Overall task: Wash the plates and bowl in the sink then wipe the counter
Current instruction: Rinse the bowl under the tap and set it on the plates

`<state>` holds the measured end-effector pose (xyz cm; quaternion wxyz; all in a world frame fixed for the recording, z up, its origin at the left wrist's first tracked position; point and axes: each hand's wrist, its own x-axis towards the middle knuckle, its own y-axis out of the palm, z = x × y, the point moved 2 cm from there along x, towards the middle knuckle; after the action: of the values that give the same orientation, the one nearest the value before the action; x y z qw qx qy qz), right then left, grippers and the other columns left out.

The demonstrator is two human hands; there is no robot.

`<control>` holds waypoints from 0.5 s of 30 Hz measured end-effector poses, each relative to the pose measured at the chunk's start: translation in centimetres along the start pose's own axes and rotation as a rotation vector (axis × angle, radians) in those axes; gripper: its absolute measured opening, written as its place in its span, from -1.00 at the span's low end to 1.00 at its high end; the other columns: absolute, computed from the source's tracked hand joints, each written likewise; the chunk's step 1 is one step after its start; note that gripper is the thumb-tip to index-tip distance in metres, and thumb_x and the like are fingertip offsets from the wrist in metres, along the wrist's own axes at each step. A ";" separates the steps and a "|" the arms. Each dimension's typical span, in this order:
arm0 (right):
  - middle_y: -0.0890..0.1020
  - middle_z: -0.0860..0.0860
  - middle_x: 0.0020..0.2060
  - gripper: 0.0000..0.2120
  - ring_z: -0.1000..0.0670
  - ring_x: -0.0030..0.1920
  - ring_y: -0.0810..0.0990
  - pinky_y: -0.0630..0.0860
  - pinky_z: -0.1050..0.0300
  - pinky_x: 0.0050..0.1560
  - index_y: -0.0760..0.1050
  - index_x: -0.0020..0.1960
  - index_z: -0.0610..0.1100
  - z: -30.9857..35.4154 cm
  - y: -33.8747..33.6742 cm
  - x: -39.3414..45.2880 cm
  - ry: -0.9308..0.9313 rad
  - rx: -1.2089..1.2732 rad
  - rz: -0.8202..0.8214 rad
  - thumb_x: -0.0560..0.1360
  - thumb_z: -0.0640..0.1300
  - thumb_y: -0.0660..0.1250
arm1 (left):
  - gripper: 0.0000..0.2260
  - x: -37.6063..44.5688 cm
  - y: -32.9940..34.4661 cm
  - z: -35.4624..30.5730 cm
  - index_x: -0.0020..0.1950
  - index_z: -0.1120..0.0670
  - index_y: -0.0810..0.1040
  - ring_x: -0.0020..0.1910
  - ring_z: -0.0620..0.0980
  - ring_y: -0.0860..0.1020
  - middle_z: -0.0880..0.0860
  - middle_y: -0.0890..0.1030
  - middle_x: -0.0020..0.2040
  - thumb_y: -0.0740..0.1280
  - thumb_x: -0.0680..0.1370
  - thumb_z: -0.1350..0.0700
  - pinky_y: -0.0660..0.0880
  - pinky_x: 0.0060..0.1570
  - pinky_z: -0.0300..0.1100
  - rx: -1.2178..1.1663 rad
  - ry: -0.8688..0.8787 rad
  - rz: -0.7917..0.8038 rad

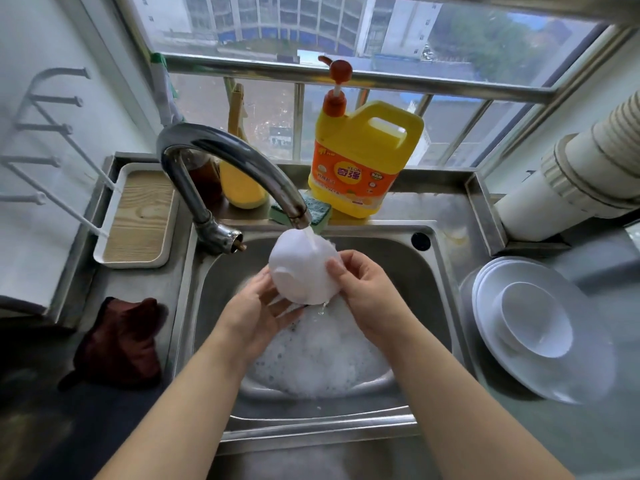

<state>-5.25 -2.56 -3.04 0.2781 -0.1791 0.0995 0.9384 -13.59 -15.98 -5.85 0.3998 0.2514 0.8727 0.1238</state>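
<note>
A white bowl [303,268] is held bottom-up under the running tap [242,168], over the steel sink [426,282]. My left hand [263,313] cups it from below on the left side. My right hand [367,289] grips its right side, thumb on the outer wall. Water streams off the bowl into foam [318,355] that lies on the sink floor. On the counter to the right stand stacked white plates [561,368] with a small white bowl [536,320] on top. A dark red cloth [121,341] lies on the counter left of the sink.
A yellow detergent jug [363,161] with an orange pump stands behind the sink, a green sponge [318,211] beside it. A white tray with a wood base [138,216] sits at the back left. White pipes [571,174] run along the right wall.
</note>
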 end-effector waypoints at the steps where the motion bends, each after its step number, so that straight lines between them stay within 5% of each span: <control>1: 0.57 -0.01 -0.23 -0.88 0.06 -0.20 0.52 0.53 0.18 -0.17 0.53 -0.03 -0.23 0.2 -0.2 -0.6 -0.078 -0.082 0.032 0.54 -0.16 0.33 | -0.74 0.2 0.2 0.4 0.22 0.07 0.54 -0.08 0.09 0.60 0.15 0.65 -0.02 0.12 0.66 0.07 0.53 -0.03 0.00 0.014 -0.033 -0.009; 3: 0.56 0.10 -0.28 -0.96 0.12 -0.21 0.51 0.48 0.25 -0.14 0.56 -0.12 -0.15 -0.2 -0.5 -1.6 -0.195 -0.287 0.058 0.49 -0.19 0.41 | -0.71 0.6 0.6 1.0 0.28 0.14 0.50 -0.10 0.10 0.60 0.19 0.62 -0.01 0.11 0.67 0.05 0.56 -0.08 -0.04 0.077 -0.086 -0.048; 5: 0.59 0.14 -0.27 -0.94 0.12 -0.16 0.52 0.40 0.27 0.12 0.58 -0.17 -0.10 -0.9 -1.3 -2.0 -0.383 -0.563 0.012 0.43 -0.19 0.45 | -0.68 0.8 0.9 1.3 0.26 0.16 0.49 -0.13 0.12 0.60 0.23 0.61 -0.03 0.09 0.67 0.02 0.57 -0.09 -0.04 0.070 -0.124 -0.070; 8: 0.62 0.02 -0.25 -0.96 0.00 -0.08 0.55 0.22 0.06 0.42 0.59 -0.18 -0.17 -2.3 -2.2 -2.4 -0.713 -0.982 0.049 0.40 -0.20 0.43 | -0.68 0.6 1.2 1.7 0.17 0.14 0.53 -0.19 0.10 0.62 0.21 0.62 -0.09 0.14 0.64 -0.05 0.59 -0.10 -0.03 0.015 -0.182 -0.032; 11: 0.61 0.01 -0.24 -0.95 -0.05 0.01 0.56 0.26 -0.07 0.42 0.58 -0.20 -0.15 -3.2 -2.8 -3.0 -0.873 -1.225 0.061 0.40 -0.25 0.44 | -0.76 0.4 1.3 1.9 0.24 0.14 0.52 -0.16 0.07 0.65 0.18 0.64 -0.05 0.21 0.60 0.22 0.63 -0.18 -0.08 0.094 -0.160 0.037; 15: 0.64 -0.03 -0.09 -0.87 -0.08 0.11 0.54 0.30 -0.07 0.40 0.59 -0.21 -0.13 -4.0 -3.7 -3.5 -0.883 -1.413 -0.072 0.33 -0.25 0.53 | -0.56 0.2 1.2 1.6 0.33 0.10 0.47 -0.10 0.10 0.66 0.21 0.62 0.03 0.23 0.51 0.44 0.63 -0.18 -0.08 0.081 -0.047 0.031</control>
<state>0.69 -2.37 -5.69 0.1437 0.0700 -0.6367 0.7543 -12.10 -14.81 -6.51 0.4079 0.2836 0.8633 0.0887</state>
